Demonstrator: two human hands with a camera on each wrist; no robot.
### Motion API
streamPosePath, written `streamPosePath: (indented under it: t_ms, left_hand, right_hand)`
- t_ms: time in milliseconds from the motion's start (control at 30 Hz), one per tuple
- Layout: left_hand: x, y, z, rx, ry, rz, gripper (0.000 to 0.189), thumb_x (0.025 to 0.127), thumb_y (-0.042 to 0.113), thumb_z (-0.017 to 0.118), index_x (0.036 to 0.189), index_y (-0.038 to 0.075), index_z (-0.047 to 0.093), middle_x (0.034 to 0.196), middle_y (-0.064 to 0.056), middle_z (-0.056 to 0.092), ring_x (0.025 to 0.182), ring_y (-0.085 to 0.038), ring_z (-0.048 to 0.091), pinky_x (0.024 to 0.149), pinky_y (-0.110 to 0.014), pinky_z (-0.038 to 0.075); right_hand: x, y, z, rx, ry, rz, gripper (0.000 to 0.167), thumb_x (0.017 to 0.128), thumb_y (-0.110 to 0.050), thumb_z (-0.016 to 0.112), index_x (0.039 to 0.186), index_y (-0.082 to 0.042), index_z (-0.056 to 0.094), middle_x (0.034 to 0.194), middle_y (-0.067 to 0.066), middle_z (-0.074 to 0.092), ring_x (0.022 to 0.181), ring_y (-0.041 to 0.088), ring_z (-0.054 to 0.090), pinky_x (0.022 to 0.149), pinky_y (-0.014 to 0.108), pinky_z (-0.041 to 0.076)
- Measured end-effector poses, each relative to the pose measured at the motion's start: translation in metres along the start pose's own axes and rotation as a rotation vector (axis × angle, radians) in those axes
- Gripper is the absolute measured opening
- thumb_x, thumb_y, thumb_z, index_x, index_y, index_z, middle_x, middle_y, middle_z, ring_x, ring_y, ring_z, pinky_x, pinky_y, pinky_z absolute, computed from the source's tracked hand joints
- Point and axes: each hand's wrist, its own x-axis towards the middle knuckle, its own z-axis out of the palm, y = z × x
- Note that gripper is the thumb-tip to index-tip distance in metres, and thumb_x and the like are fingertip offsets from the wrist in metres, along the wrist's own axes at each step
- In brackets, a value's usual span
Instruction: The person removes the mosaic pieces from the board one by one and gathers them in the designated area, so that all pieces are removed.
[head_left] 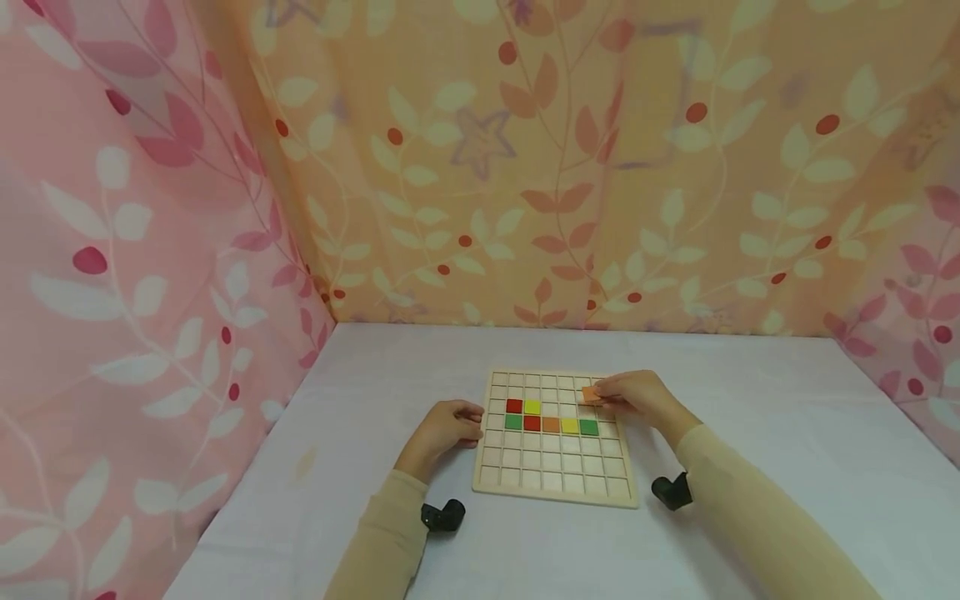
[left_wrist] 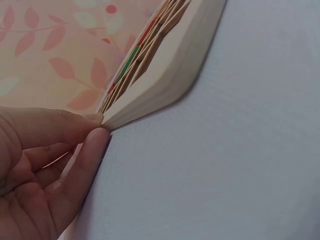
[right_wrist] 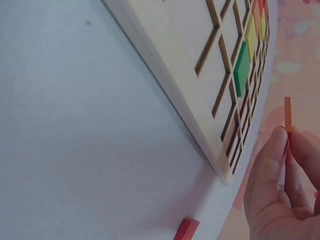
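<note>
A light wooden grid board (head_left: 555, 483) lies flat on the white table. Colored square tiles fill part of two neighboring rows: a red tile (head_left: 513, 406) and a yellow tile (head_left: 532, 407) sit above a run from a green tile (head_left: 513, 422) to another green tile (head_left: 588, 427). My left hand (head_left: 447, 429) holds the board's left edge, thumb and forefinger meeting at the rim (left_wrist: 145, 95). Between thumb and fingers, my right hand (head_left: 637, 396) pinches an orange tile (head_left: 590, 396) over the board's upper right; the right wrist view shows this tile (right_wrist: 287, 114) edge-on, above the surface.
A red block (right_wrist: 186, 230) lies on the table beside the board in the right wrist view. Dark wrist cameras sit by the left sleeve (head_left: 390, 525) and right sleeve (head_left: 757, 508). Floral curtains (head_left: 562, 167) enclose the table's back and sides.
</note>
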Motion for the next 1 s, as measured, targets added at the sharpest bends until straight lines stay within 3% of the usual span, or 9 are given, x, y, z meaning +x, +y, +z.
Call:
streamPosePath:
  t_ms: [267,1000]
  left_hand:
    - [0.004,0.0,0.001,0.007,0.022,-0.018,0.041,0.08,-0.012,0.071,0.12,-0.005,0.065,0.105,-0.015,0.067,0.081,-0.013,0.063,0.069,-0.026,0.06]
    - [0.002,-0.001,-0.001,0.014,0.0,-0.02,0.039,0.08,-0.01,0.071,0.119,-0.005,0.065,0.104,-0.014,0.065,0.081,-0.014,0.063,0.069,-0.027,0.06]
  right_hand:
    - [-0.005,-0.001,-0.015,0.082,-0.001,-0.042,0.043,0.09,-0.003,0.069,0.127,0.016,0.057,0.078,-0.004,0.072,0.066,0.004,0.068,0.071,0.022,0.061]
    - [-0.005,0.005,-0.049,0.032,0.041,0.015,0.051,0.094,-0.012,0.068,0.136,0.011,0.052,0.079,-0.006,0.069,0.072,0.006,0.069,0.078,0.025,0.06]
